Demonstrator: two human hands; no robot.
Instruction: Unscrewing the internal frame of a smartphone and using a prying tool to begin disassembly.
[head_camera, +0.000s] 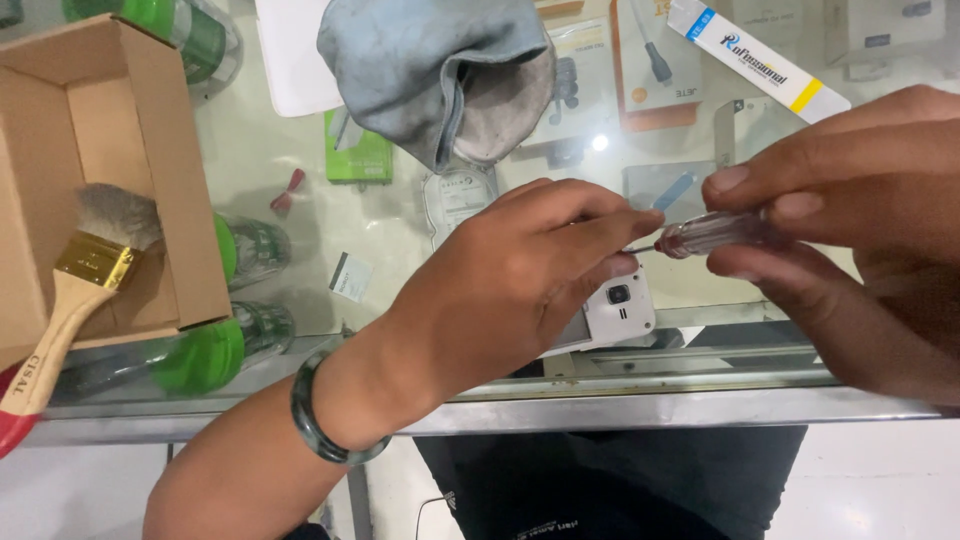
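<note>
Head view: the right hand (860, 220) has its grip clamped on a small screwdriver (715, 232) with a clear, reddish handle, thumb below and fingers above. The thin metal shaft points left, straight at the fingertips of the left hand. The left hand (510, 290) reaches in from the lower left with a dark green bangle (318, 425) on its wrist; its grip is pinched together where the screwdriver's tip ends, and what sits between the fingertips is too small to tell. Just beneath the left hand, partly hidden by it, a white phone (620, 310) lies back side up on the glass bench (300, 180), near the bench's front edge, its camera lens showing.

At the bench's left edge an open cardboard box (150, 200) holds a paintbrush (85, 275) with a wooden handle and grey bristles. A grey cloth (440, 70) lies bunched at the far edge, in the middle. To its right, a long white carton (760, 60) with blue and yellow ends lies slantwise. Green-capped containers (200, 355) and packaged accessories show through the glass below.
</note>
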